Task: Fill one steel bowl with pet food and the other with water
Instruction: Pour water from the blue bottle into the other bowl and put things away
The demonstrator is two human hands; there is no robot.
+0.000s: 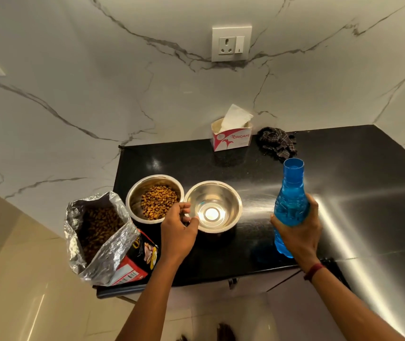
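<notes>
The empty steel bowl point(213, 206) sits to the left of the blue water bottle point(291, 205), with a stretch of bare black worktop point(344, 156) between them, so the pour, as I judge it, calls for the bottle's mouth to travel leftward and tip down over that bowl. The bottle stands roughly upright, its long axis near vertical, its open neck at the top with no cap visible. The right hand point(297, 232) is wrapped around the bottle's lower body, fingers closed on it, and is the hand on the pouring side. The left hand point(179, 227) is nearer the bowl: its thumb and fingers are curled at the bowl's near-left rim, apparently pinching or steadying it, though exact contact is hard to tell.

Of the 2 bowls, the left steel bowl point(154, 198) already holds a heap of brown kibble; the rims of the 2 bowls are just beside each other, seemingly touching. The right one shows only a bright reflection in its base; I cannot tell whether any water lies in it. The bottle looks partly filled. The foil pet food bag point(100, 235) lies open at the worktop's left edge, kibble visible inside. A tissue box point(231, 139) and a dark cloth point(277, 142) sit well apart at the back.
</notes>
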